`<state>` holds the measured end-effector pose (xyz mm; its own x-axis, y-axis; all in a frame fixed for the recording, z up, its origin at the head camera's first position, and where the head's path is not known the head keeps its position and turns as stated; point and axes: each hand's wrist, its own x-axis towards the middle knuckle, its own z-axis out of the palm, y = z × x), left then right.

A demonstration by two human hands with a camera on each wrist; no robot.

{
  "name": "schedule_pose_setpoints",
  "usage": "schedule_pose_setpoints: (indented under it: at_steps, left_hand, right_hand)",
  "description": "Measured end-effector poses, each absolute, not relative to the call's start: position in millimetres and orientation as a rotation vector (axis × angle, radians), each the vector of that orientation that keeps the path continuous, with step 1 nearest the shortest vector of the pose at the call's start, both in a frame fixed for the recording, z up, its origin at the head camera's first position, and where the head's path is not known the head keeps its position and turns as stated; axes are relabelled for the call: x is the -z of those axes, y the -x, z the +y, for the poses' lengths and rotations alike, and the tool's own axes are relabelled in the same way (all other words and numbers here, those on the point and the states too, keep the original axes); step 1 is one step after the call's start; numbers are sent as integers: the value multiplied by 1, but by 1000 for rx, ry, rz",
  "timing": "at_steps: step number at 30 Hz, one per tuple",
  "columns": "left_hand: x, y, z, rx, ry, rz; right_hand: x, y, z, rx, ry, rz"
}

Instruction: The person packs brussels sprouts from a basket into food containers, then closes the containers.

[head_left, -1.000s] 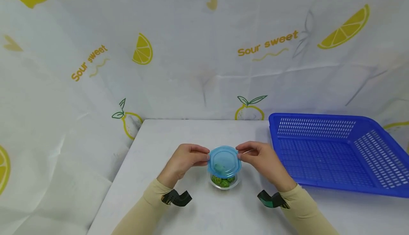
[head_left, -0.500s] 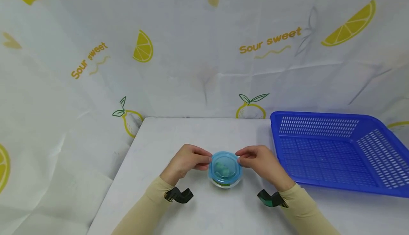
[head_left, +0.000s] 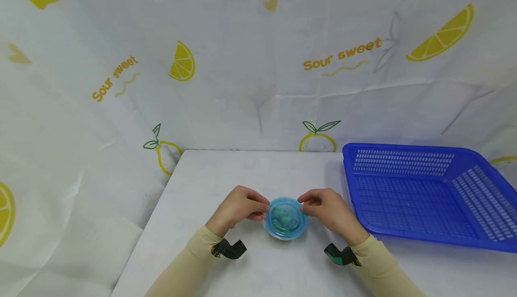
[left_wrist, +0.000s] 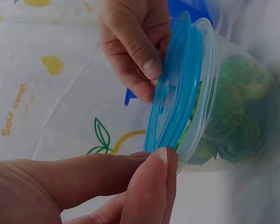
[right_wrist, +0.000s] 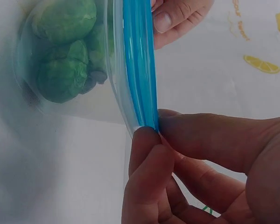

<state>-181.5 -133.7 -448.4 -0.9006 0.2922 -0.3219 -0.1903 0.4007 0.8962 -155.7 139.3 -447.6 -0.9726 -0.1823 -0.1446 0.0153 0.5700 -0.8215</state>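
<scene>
A small clear round container (left_wrist: 209, 60) stands on the white table, with several Brussels sprouts (right_wrist: 63, 74) showing through its wall. Over its mouth lies a translucent blue lid (head_left: 285, 218). In the left wrist view the lid sits slightly tilted, with a gap between it and the container's rim. My left hand (head_left: 239, 209) pinches the lid's left edge between thumb and fingers. On the opposite side, my right hand (head_left: 330, 212) pinches the right edge; in the right wrist view the lid lies close against the rim there.
To the right of the container is a large blue plastic basket (head_left: 404, 232) with slotted walls. A white cloth (head_left: 234, 63) printed with lemons hangs behind the white table (head_left: 226, 167) and along its left side.
The lid has come down from a raised tilt, where the sprouts showed uncovered at the near side, to lie over the container's mouth. Both hands lowered with it, keeping hold of its edges.
</scene>
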Motion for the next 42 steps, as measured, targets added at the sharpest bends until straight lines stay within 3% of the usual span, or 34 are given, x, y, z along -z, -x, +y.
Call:
schedule_pose_setpoints:
  at_steps: [23, 42]
  left_hand:
    - [451, 194, -148, -1439, -187, 2058]
    - [474, 210, -145, -1705, -43, 1983]
  right_hand:
    - [451, 157, 132, 1428, 100, 2411]
    - [465, 176, 130, 1606, -52, 2384]
